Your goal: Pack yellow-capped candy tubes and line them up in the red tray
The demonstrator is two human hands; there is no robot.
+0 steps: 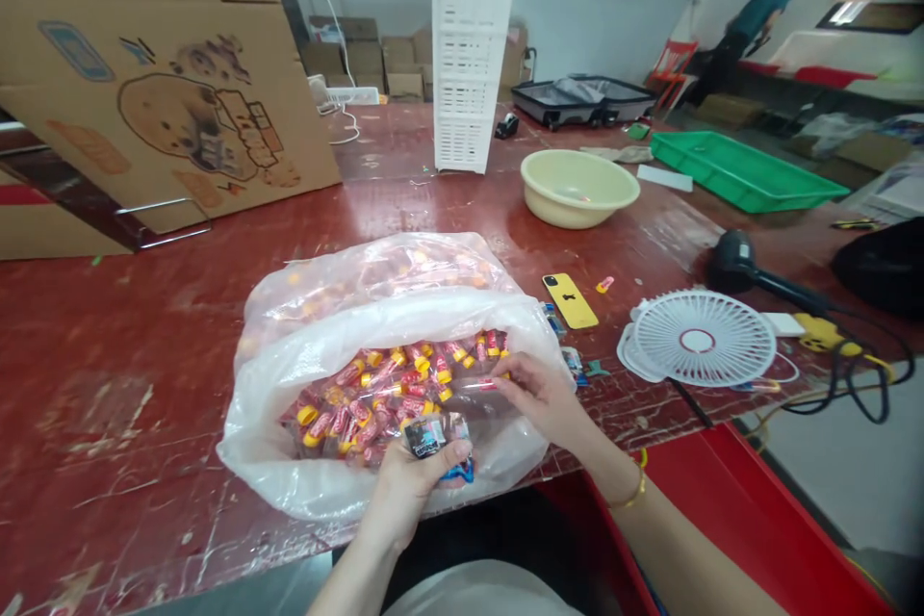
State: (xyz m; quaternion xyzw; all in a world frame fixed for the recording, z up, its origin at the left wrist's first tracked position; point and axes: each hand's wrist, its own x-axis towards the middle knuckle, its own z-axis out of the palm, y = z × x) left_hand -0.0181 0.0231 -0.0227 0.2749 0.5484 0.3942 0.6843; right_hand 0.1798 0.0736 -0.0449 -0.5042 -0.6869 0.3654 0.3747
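A white plastic bag (289, 481) lies wide open on the table in front of me, full of small clear pink bottles with yellow caps (375, 399). At the bag's near rim, my left hand (411, 481) grips a small printed packet (425, 436), with a bit of blue showing below it. Over the right part of the opening is my right hand (538, 392), its fingertips bent together beside the bottles. A clear, pinkish edge shows at those fingertips, but I cannot make out what they pinch.
Right of the bag lie a yellow phone (570, 300), a white fan (697, 339) and a black handheld scanner (732, 262). Behind stand a cream basin (577, 188), a green tray (743, 178) and a tall white basket stack (469, 67). A cardboard box (173, 115) fills the left. One person (757, 19) bends far off.
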